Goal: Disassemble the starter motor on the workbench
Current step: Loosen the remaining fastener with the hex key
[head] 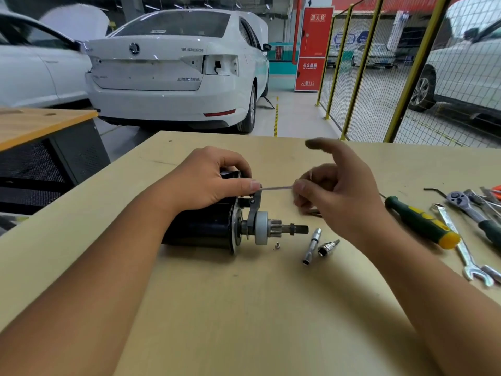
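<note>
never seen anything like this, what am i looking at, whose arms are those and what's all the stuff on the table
There is one picture, taken by a camera worn on a person's head, looking down at their own two bare arms over a workbench. The left hand grips the black starter motor, which lies on its side with its small gear pointing right. The right hand pinches a thin metal rod that reaches to the motor's top. Loose on the bench lie a small screw, a socket extension and a short socket. Further right lie a green and yellow screwdriver, a spanner and a ratchet. Behind are parked white cars.
</note>
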The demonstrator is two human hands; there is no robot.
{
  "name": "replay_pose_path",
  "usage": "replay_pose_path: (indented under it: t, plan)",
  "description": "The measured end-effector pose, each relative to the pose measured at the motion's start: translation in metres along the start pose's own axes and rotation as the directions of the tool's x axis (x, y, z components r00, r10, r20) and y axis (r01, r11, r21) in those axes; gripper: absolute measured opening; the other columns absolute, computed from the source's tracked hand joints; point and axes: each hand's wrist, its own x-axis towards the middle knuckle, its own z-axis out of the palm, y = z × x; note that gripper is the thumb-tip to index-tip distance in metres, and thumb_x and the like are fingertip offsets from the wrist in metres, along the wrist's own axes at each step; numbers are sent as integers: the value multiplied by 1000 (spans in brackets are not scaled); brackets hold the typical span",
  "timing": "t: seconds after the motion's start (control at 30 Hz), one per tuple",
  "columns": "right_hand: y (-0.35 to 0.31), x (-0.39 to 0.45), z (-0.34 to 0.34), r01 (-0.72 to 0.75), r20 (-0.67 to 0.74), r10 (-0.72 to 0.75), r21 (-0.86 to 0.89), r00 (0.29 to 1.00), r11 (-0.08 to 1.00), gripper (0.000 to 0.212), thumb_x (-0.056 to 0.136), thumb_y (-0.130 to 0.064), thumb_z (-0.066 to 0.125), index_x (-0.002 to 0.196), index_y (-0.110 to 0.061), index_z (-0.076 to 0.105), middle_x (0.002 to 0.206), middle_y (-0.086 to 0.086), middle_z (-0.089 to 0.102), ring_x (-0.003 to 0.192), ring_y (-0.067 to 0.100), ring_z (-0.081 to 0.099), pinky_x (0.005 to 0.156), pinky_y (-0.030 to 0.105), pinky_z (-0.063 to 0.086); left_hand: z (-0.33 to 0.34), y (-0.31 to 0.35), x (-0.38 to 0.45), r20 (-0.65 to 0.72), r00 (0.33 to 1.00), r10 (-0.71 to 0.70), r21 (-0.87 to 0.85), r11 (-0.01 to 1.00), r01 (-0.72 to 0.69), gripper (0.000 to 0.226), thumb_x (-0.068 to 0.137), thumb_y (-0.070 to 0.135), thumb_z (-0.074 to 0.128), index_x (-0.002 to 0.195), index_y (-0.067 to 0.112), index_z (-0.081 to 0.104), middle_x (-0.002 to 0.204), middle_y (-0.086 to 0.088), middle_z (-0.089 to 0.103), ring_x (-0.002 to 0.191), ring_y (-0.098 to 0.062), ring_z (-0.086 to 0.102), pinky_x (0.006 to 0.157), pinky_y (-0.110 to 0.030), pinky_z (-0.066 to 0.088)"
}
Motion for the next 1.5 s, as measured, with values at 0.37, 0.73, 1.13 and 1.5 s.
replay_pose_path:
  t: [0.37, 0.73, 1.13, 1.5]
  plan:
    - [-11, 2, -12, -514, 292, 433, 327, 853, 793, 15, 84, -14, 71, 86, -7, 58, 65, 14, 60, 41, 15, 42, 41, 23, 36, 0, 2, 0, -6, 1000, -11, 8, 1000, 11, 37, 66, 69, 73, 83, 36, 75, 68, 19, 62, 67, -2, 53, 69, -27, 44]
    - [-9, 3, -15, -822, 585, 583, 325, 563, 468, 48, 84, -58, 56, 88, -10, 59, 62, 9, 56, 27, 4, 35, 25, 11, 25, -1, 5, -2, -2, 999, -35, 15, 999, 35, 19, 79, 47, 85, 85, 32, 76, 73, 15, 66, 67, 1, 57, 67, -20, 44]
    - [-14, -5, 4, -463, 229, 426, 141, 875, 875, 30, 101, -28, 58, 95, 0, 66, 62, 13, 54, 36, 17, 37, 39, 20, 26, -3, 5, -2, 14, 1000, -18, -4, 1000, 18, 15, 82, 39, 86, 86, 28, 76, 68, 13, 63, 63, -2, 53, 61, -15, 42]
    - [-14, 6, -9, -698, 461, 529, 543, 713, 467, 32, 92, -37, 59, 94, -6, 64, 63, 8, 58, 36, 5, 44, 30, 16, 35, -2, 6, -3, 7, 1000, -25, -6, 1000, 25, 15, 82, 38, 87, 86, 28, 76, 70, 14, 65, 64, 0, 54, 63, -12, 43]
